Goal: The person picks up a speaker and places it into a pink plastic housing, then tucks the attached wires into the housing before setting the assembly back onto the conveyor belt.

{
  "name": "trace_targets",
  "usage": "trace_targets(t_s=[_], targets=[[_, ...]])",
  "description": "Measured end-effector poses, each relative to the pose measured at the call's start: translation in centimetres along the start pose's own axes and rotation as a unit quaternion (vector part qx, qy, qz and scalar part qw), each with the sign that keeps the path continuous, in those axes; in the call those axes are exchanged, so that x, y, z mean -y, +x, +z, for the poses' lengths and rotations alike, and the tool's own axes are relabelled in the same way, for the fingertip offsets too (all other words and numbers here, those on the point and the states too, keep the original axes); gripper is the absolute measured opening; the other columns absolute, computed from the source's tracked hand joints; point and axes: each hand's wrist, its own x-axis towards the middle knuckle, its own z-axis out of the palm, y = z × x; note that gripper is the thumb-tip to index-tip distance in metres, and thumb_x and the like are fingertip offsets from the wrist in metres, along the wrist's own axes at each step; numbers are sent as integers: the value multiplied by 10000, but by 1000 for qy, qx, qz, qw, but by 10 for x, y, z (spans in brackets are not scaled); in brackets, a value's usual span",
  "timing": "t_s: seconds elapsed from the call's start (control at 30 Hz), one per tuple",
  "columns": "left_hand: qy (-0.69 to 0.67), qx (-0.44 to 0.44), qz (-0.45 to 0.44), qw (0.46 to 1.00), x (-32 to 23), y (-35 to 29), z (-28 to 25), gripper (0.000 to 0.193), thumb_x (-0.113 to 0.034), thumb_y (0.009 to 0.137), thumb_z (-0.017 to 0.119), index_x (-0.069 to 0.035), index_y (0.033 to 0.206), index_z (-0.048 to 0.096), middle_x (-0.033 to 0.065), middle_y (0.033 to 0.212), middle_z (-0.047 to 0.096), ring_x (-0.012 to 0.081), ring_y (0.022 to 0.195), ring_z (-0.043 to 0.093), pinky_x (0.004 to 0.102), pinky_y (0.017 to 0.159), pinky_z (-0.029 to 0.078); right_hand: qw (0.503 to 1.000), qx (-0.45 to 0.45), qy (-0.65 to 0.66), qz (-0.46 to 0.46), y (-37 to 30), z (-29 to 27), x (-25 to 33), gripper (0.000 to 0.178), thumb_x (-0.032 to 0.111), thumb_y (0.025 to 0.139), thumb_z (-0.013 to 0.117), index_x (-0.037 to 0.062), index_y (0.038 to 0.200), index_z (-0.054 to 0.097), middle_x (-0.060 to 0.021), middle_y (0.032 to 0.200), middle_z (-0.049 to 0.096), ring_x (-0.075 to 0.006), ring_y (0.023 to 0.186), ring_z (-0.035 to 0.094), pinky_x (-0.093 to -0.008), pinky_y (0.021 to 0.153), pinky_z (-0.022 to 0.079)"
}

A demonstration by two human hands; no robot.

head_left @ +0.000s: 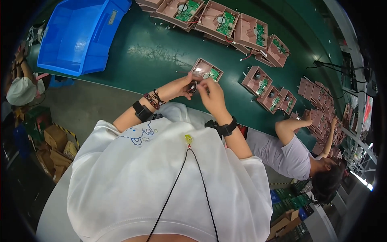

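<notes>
Close together near the table's front edge, my two hands work at a small dark round part. My left hand is closed on its left side, thumb and fingers pinching it. From the right, my right hand is bent in with its fingertips pinched at the same part. Fingers cover much of it, so its exact kind cannot be made out. Just beyond my fingers lies an open pinkish-brown plastic housing with a green circuit board inside. My hands hide its near side.
A large blue bin stands at the left on the green table. Stacked housings with circuit boards line the far side. Several more housings sit to the right. Beyond them, a co-worker reaches toward further stacks of housings.
</notes>
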Motion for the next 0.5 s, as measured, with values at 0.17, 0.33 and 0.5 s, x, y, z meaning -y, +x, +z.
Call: trace_targets(t_s=[0.17, 0.33, 0.5], targets=[[142, -3, -1, 990, 6, 0, 6, 396, -285, 930, 491, -76, 1263, 438, 16, 1066, 490, 82, 818, 477, 234, 766, 425, 947, 17, 281, 153, 2, -4, -10, 103, 106, 892, 511, 12, 913, 476, -63, 611, 529, -132, 531, 505, -249, 474, 377], [489, 19, 62, 870, 4, 2, 2, 416, -171, 885, 553, -69, 1268, 426, 22, 1089, 476, 84, 814, 472, 225, 771, 421, 890, 61, 376, 250, 9, -19, -8, 126, 136, 916, 496, 21, 939, 451, -26, 651, 508, -101, 560, 454, -247, 543, 395], [407, 37, 4, 913, 5, 0, -2, 476, -127, 833, 621, -61, 1261, 421, 5, 1026, 474, 67, 821, 481, 219, 740, 432, 871, 42, 400, 283, 7, -17, -9, 176, 149, 894, 540, 12, 975, 464, -45, 773, 540, -113, 648, 492, -245, 619, 420]])
